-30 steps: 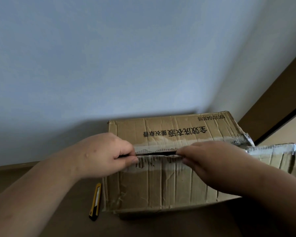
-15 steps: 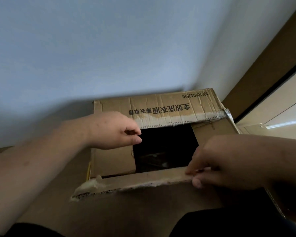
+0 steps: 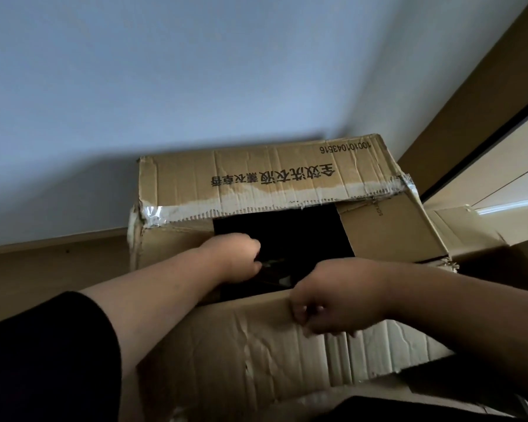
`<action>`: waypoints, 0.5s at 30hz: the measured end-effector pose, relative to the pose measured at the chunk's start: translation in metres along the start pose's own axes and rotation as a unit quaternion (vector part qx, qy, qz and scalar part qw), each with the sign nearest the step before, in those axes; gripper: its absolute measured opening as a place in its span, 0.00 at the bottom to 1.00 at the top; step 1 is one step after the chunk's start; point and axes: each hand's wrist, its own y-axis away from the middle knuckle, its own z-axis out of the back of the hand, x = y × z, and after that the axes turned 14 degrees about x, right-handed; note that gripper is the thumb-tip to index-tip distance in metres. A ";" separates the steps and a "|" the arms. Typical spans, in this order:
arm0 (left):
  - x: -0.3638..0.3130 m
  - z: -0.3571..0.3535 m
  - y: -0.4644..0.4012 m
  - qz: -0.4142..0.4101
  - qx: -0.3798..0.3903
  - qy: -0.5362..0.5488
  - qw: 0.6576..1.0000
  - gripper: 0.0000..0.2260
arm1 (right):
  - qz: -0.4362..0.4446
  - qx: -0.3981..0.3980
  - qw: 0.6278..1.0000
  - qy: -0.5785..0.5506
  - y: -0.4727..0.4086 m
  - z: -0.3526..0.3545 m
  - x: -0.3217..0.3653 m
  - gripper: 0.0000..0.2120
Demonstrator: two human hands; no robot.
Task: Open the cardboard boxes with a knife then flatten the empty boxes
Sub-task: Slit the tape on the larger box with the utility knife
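Far flap (image 3: 256,172) of the cardboard box (image 3: 393,233) showing upside-down black print — number 1001010043516, a line of Chinese characters below it — inner-flap print showing too small to read

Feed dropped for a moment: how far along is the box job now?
Done: the cardboard box is cut open, torn tape along its far flap, the near flap folded toward the person. In hand: the right hand grips that flap's edge while the left hand reaches into the dark opening; whether it holds anything is unclear. Left: emptying and flattening.
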 end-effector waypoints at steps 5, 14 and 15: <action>0.024 -0.015 -0.025 0.019 0.004 0.074 0.997 0.13 | -0.003 -0.151 0.966 -0.211 -0.028 0.027 -0.037 0.03; 0.056 -0.032 -0.060 0.078 0.078 0.173 0.979 0.15 | -0.197 0.041 0.979 0.003 -0.129 0.041 -0.110 0.18; 0.057 -0.035 -0.066 0.079 0.088 0.160 0.980 0.14 | -0.198 0.061 0.978 0.014 -0.138 0.041 -0.115 0.18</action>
